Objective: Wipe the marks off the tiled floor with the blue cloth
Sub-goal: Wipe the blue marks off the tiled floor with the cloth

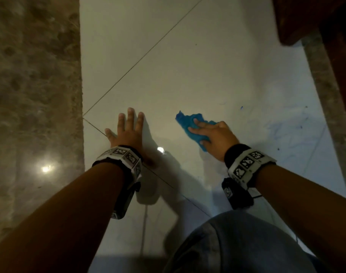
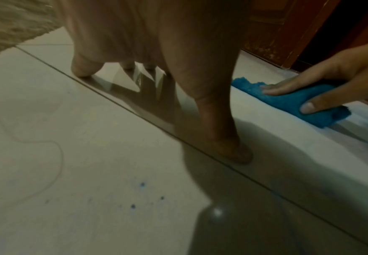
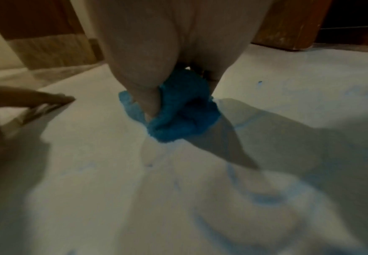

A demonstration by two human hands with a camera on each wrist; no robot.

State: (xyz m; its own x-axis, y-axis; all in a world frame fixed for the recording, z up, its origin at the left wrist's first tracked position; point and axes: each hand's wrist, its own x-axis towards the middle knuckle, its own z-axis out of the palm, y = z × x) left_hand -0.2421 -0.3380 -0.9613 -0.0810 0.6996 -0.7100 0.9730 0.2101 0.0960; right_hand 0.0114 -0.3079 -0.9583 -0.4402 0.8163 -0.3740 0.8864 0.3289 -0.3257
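Blue cloth [image 1: 194, 129], bunched on the white tiled floor [image 1: 187, 75], right of centre in the head view. No readable writing or brand anywhere; only black-and-white square marker patterns on the wrist bands [image 1: 249, 164].

Nearest: grey-clad knee [image 1: 237, 243] at the bottom edge, both forearms reaching forward over it. Beyond the wrist bands: left hand [image 1: 126, 131] flat on the tile beside a grout line [image 1: 140, 60], grip spread, fingers [image 2: 226, 138] straight and pressed down, holding nothing. Just right of it, apart: right hand [image 1: 213, 134] on the cloth, grip pinching it, fingers laid along the top and thumb [image 2: 309, 107] curled round the near edge. Cloth pressed against the floor, a loose corner sticking out toward the left hand.

Right of the cloth: faint blue smears and small blue marks [image 1: 282, 125] spread over the tile, a brighter spot [image 1: 242, 107] further out. More blue dots [image 2: 142, 184] on the tile near the left wrist.

Further off: mottled brown stone strip [image 1: 34, 85] along the left, dark wooden frame [image 1: 306, 18] at the upper right.
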